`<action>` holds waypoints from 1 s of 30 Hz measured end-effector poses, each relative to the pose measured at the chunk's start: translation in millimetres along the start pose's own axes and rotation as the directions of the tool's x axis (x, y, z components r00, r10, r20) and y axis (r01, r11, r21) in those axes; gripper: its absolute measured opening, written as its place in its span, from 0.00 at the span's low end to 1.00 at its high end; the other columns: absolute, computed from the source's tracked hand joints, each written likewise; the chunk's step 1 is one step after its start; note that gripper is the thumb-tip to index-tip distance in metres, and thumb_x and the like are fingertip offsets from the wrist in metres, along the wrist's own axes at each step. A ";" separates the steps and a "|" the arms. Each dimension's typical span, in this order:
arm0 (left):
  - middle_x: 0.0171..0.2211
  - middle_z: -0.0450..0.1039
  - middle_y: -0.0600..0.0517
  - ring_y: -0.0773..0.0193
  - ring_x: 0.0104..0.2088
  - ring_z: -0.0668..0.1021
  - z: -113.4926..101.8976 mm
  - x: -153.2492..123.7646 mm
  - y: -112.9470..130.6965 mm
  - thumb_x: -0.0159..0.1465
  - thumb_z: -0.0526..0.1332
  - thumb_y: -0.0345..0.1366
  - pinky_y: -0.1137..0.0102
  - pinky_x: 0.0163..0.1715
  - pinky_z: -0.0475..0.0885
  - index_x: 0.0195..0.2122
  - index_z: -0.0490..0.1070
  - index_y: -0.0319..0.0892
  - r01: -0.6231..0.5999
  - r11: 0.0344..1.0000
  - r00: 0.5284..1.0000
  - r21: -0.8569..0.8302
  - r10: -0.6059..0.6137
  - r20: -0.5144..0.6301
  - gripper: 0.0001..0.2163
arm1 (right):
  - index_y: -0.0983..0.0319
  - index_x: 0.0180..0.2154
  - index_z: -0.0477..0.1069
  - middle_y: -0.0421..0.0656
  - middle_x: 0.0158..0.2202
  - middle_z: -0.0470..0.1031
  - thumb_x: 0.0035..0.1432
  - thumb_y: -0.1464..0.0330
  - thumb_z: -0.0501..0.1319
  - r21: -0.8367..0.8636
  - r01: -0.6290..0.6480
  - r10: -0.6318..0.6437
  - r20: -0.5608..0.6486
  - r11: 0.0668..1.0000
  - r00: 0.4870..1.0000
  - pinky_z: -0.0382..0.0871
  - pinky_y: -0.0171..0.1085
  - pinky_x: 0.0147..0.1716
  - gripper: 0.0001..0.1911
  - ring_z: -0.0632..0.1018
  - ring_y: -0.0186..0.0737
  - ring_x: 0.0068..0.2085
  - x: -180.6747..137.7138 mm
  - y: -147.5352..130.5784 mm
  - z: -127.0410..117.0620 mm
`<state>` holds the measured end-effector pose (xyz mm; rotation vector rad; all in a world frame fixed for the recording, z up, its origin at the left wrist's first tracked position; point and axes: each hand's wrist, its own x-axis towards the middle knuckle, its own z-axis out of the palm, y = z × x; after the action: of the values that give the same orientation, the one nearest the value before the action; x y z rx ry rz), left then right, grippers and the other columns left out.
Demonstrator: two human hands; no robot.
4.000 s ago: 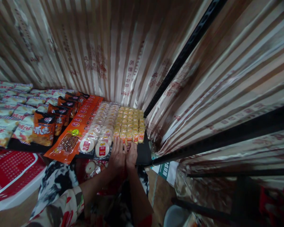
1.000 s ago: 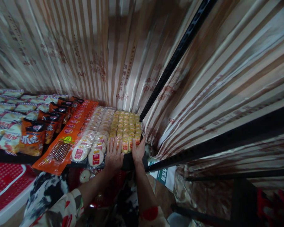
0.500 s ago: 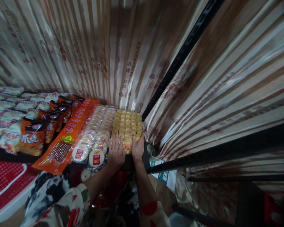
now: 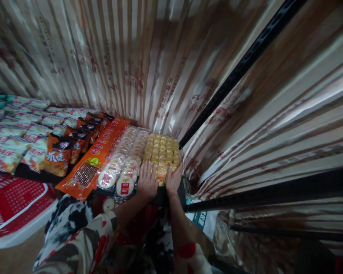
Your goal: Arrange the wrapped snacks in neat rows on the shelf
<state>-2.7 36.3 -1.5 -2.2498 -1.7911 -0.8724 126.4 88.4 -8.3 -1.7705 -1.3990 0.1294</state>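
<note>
Rows of small yellow wrapped snacks (image 4: 162, 146) fill the right end of a dark shelf (image 4: 162, 198). My left hand (image 4: 147, 183) lies on the near left part of these snacks, fingers stretched out. At the near right corner, my right hand (image 4: 173, 179) rests on them with its fingers extended as well. Between the two hands a yellow pack with a red label shows. Just left of my left hand are clear packs of round white crackers (image 4: 125, 184) with red labels. What lies under my palms is hidden.
Farther left lie an orange strip package (image 4: 103, 146), orange-black snack bags (image 4: 58, 156) and several pale bags (image 4: 10, 152). A red basket (image 4: 14, 205) stands below. A black metal post (image 4: 225, 91) rises at the shelf's right corner, before pleated curtains (image 4: 143, 57).
The view has shifted, so the shelf and goods appear farther right and more of the red basket shows. Both hands stay on the yellow snacks.
</note>
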 end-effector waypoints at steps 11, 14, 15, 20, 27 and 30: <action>0.66 0.46 0.39 0.51 0.66 0.46 -64.8 -11.0 -23.9 0.65 0.49 0.34 0.53 0.63 0.50 0.62 0.54 0.34 0.078 0.996 0.996 0.035 -0.076 -0.044 0.24 | 0.68 0.62 0.52 0.57 0.63 0.57 0.67 0.62 0.38 0.073 0.246 -0.243 -0.056 0.966 0.968 0.56 0.54 0.60 0.27 0.57 0.46 0.64 -79.3 -82.4 -18.4; 0.66 0.46 0.38 0.49 0.66 0.45 -75.7 -19.1 -67.0 0.65 0.50 0.34 0.51 0.62 0.51 0.61 0.57 0.34 0.170 0.981 0.984 0.092 -0.164 -0.068 0.22 | 0.69 0.62 0.54 0.57 0.62 0.59 0.67 0.66 0.41 0.106 0.336 -0.338 -0.002 0.936 0.941 0.59 0.52 0.59 0.25 0.59 0.44 0.64 -109.5 -102.5 3.6; 0.66 0.45 0.37 0.48 0.66 0.44 -78.8 -20.4 -82.1 0.65 0.51 0.35 0.50 0.62 0.51 0.61 0.57 0.33 0.189 0.976 0.981 0.109 -0.183 -0.061 0.23 | 0.69 0.62 0.54 0.57 0.61 0.60 0.66 0.66 0.42 0.108 0.392 -0.397 0.021 0.914 0.918 0.59 0.52 0.58 0.25 0.58 0.45 0.64 -116.6 -107.8 12.7; 0.66 0.46 0.41 0.52 0.67 0.43 -87.6 -15.6 -135.2 0.66 0.49 0.35 0.52 0.62 0.50 0.60 0.60 0.37 0.197 0.970 0.980 0.144 -0.192 -0.049 0.21 | 0.72 0.60 0.56 0.58 0.60 0.61 0.65 0.67 0.47 0.036 0.575 -0.576 0.044 0.818 0.816 0.60 0.52 0.58 0.25 0.57 0.48 0.65 -126.8 -122.5 51.8; 0.64 0.52 0.38 0.51 0.66 0.51 -74.1 -10.7 -135.1 0.66 0.50 0.36 0.54 0.62 0.52 0.60 0.59 0.33 0.201 0.970 0.976 0.137 -0.211 0.062 0.22 | 0.72 0.56 0.64 0.57 0.58 0.65 0.65 0.68 0.47 -0.108 0.544 -0.530 0.135 0.832 0.837 0.59 0.51 0.58 0.22 0.58 0.49 0.64 -115.7 -127.4 60.1; 0.63 0.53 0.36 0.49 0.65 0.53 -74.3 -8.0 -133.2 0.65 0.52 0.36 0.54 0.62 0.52 0.60 0.59 0.32 0.209 0.969 0.973 0.129 -0.220 0.071 0.24 | 0.72 0.56 0.64 0.58 0.59 0.63 0.65 0.69 0.46 -0.139 0.525 -0.498 0.185 0.840 0.847 0.58 0.51 0.58 0.22 0.58 0.49 0.64 -109.6 -135.2 57.8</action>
<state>-153.4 34.1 23.3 -2.0766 -2.0956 -0.6883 -47.1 29.5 0.5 -1.4841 -2.0005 -0.1741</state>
